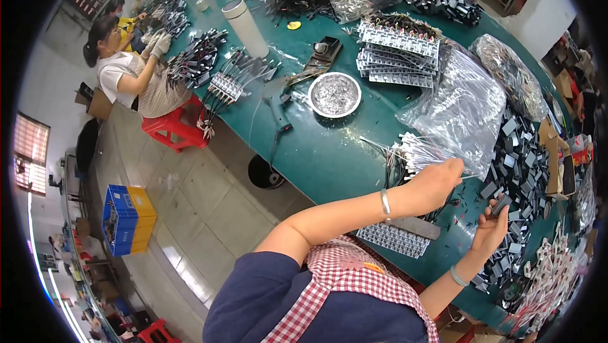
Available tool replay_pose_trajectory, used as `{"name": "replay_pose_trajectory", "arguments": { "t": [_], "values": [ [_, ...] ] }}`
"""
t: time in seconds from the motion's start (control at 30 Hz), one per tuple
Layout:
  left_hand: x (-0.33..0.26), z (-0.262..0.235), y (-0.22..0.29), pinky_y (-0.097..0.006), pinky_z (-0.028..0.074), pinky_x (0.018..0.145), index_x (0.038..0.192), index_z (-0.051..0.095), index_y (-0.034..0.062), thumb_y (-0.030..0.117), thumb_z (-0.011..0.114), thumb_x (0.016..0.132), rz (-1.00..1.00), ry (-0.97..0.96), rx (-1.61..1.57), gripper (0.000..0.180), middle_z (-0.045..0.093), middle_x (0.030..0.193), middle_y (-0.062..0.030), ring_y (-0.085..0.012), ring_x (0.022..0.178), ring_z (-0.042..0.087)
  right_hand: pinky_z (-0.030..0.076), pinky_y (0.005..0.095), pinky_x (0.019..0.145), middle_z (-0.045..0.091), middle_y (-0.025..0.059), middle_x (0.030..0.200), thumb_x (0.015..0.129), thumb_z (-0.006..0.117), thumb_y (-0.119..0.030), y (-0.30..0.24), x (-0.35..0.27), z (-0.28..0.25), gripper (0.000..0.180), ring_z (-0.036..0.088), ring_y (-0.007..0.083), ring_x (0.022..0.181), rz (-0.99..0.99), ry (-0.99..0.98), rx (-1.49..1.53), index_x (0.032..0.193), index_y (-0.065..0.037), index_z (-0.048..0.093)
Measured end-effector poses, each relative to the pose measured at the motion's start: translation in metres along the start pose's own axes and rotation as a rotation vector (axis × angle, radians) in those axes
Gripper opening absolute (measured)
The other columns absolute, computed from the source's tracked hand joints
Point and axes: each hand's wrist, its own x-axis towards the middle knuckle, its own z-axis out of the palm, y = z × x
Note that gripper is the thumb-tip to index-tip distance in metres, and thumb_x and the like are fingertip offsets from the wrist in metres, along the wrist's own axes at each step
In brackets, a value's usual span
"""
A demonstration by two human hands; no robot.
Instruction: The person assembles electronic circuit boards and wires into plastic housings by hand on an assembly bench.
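Note:
My left hand (pixel 436 185) is closed with its fingertips pinched together, beside a bundle of white-tipped wires (pixel 421 152). A thin white wire (pixel 470 176) sticks out past its fingers. In my right hand (pixel 489 232) is a small black rectangular plastic case (pixel 500 205), gripped between thumb and fingers at the edge of a heap of similar cases (pixel 516 172). Below my left wrist lies a panel of small circuit boards (pixel 396 240), with a grey flat bar (pixel 415 226) resting across it.
On the green table (pixel 316 159) are a white bowl (pixel 334 95) of metallic bits, a heat gun (pixel 277 106), stacked board panels (pixel 399 58), a plastic bag (pixel 465 96) and a white flask (pixel 246 28). A gloved co-worker (pixel 126 68) sits at the far left. Wired parts (pixel 544 273) lie right.

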Motion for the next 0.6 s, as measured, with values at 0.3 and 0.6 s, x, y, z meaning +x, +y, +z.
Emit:
{"name": "replay_pose_trajectory", "arguments": {
  "t": [0.3, 0.6],
  "values": [
    [-0.006, -0.048, 0.023, -0.028, 0.048, 0.064, 0.12, 0.061, 0.0029, 0.007, 0.053, 0.096, -0.41, -0.004, -0.648, 0.026, 0.066, 0.078, -0.0082, -0.0123, 0.066, 0.058, 0.046, 0.0249, 0.067, 0.062, 0.0126, 0.103, 0.1, 0.051, -0.022, -0.009, -0.055, 0.076, 0.036, 0.056, 0.0134, 0.081, -0.04, -0.334, 0.135, 0.125, 0.003, 0.053],
    [-0.011, -0.076, 0.035, -0.02, 0.037, 0.052, 0.111, 0.069, 0.0017, -0.002, 0.06, 0.089, -0.448, -0.079, -0.513, 0.024, 0.061, 0.075, 0.0001, -0.0034, 0.06, 0.045, 0.047, 0.0292, 0.092, 0.058, 0.011, 0.115, 0.074, 0.069, 0.012, -0.013, -0.064, 0.094, 0.044, 0.057, 0.0185, 0.105, -0.348, -0.465, -0.232, 0.117, 0.005, 0.062]
  ]
}}
